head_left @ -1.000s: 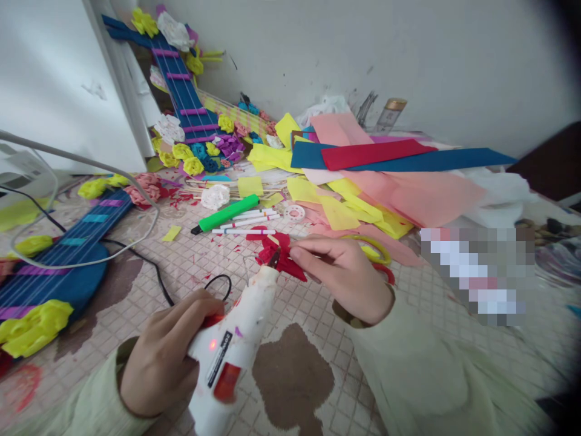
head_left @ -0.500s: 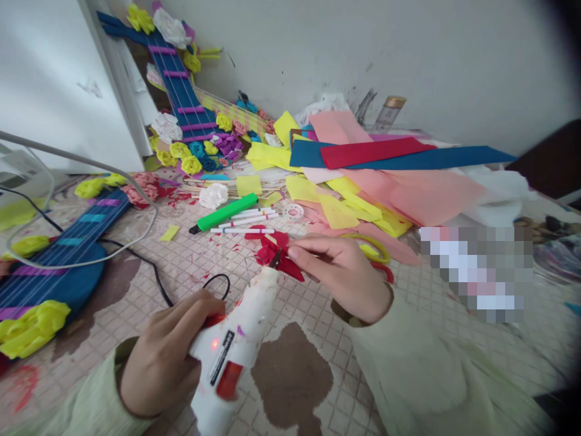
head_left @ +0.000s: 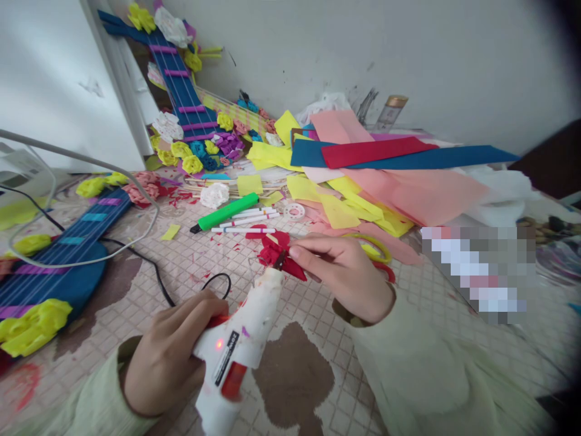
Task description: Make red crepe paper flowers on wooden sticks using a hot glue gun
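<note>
My left hand (head_left: 170, 357) is closed around a white hot glue gun (head_left: 242, 339) with a glowing red light and a black label. The gun's dark nozzle tip meets a red crumpled paper flower (head_left: 271, 251), or is right in front of it. My right hand (head_left: 347, 275) pinches the flower's right side between thumb and fingers. A pale stick end shows at the top of the flower. Behind it lie red paper pieces (head_left: 256, 232). Scissors with yellow and red handles (head_left: 384, 249) rest just beyond my right hand, partly hidden by it.
White marker pens (head_left: 245, 230), a green cutter knife (head_left: 229, 212) and a white tape roll (head_left: 294, 211) lie ahead. Blue paper guitars (head_left: 97, 230) with flowers stand left. Coloured paper sheets (head_left: 408, 188) cover the back right. A black cord (head_left: 154, 266) and grey cable (head_left: 82, 157) cross the left.
The glue gun and my left hand have shifted very slightly right. My right hand keeps its pinch on the red flower, nearly still.
</note>
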The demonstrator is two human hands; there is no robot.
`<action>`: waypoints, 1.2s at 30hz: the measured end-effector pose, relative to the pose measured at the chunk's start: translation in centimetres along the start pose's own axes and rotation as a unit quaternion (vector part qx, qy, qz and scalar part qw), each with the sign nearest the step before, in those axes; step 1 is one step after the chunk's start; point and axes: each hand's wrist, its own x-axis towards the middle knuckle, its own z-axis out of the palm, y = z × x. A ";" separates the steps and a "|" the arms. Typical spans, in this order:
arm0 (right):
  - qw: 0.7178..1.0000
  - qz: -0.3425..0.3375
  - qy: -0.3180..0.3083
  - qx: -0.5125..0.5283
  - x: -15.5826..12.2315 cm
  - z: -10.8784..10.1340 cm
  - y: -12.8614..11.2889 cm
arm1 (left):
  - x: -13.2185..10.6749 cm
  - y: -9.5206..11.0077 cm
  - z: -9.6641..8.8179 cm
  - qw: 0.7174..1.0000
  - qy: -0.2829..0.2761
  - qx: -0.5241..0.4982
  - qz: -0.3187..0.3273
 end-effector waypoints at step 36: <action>1.000 -0.009 -0.016 0.010 0.0 0.0 0.0 | 0.0 0.1 -0.1 1.000 -0.019 0.006 0.003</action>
